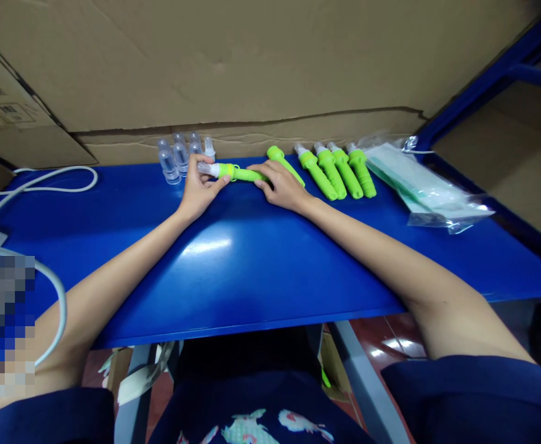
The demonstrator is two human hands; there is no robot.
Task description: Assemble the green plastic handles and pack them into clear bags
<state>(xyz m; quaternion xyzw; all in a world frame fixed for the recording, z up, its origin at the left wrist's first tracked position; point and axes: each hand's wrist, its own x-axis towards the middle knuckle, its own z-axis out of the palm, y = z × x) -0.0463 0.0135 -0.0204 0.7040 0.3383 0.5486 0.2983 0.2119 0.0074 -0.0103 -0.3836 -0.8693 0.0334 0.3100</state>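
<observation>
A lime-green tube with a white collar and clear cap lies crosswise between my two hands, near the back of the blue table. My left hand is closed around its clear and white end. Around the green end, the fingers of my right hand are closed. Another green tube lies just behind my right hand, partly hidden by it. Several clear plastic bottle-shaped caps stand behind my left hand, with one white-collared clear piece beside them.
Several green tubes with clear caps lie in a row to the right. Past them is a clear plastic bag with pale green contents. Cardboard walls the back of the blue table. A white cable loops at left.
</observation>
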